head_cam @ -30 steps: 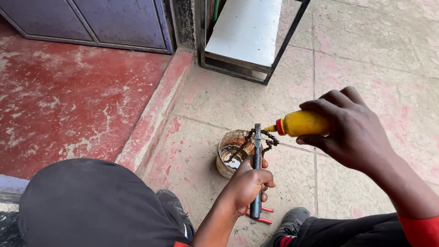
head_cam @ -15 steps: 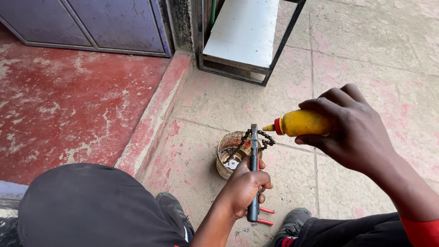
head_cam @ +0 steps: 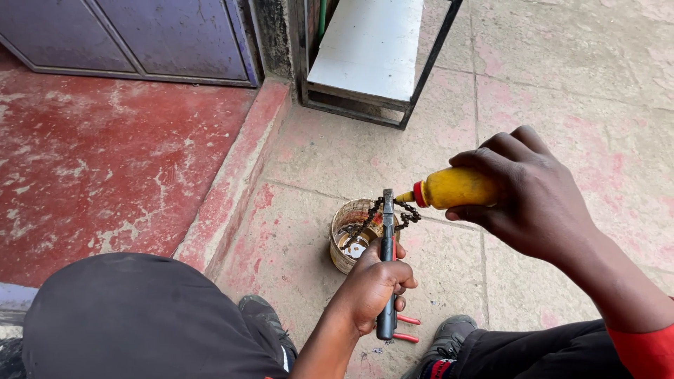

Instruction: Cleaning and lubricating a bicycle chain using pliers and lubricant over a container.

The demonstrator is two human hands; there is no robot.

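My left hand [head_cam: 371,284] clamps the dark-handled steel tool [head_cam: 387,270] upright, so the greasy black chain [head_cam: 393,213] hangs over the rusty round tin [head_cam: 353,242]. Just beyond the tin, my right hand [head_cam: 537,193] grips the yellow plastic squeeze bottle [head_cam: 453,188], red nozzle tilted at the chain.

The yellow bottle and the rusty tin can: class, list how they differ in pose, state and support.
The yellow bottle lies nearly level in the right hand, off the ground; the rusty tin can stands upright on the floor, untouched. The bottle is capped with a red-collared nozzle; the can is open-topped. The bottle is bright and clean; the can is stained. Both are roughly cylindrical containers.
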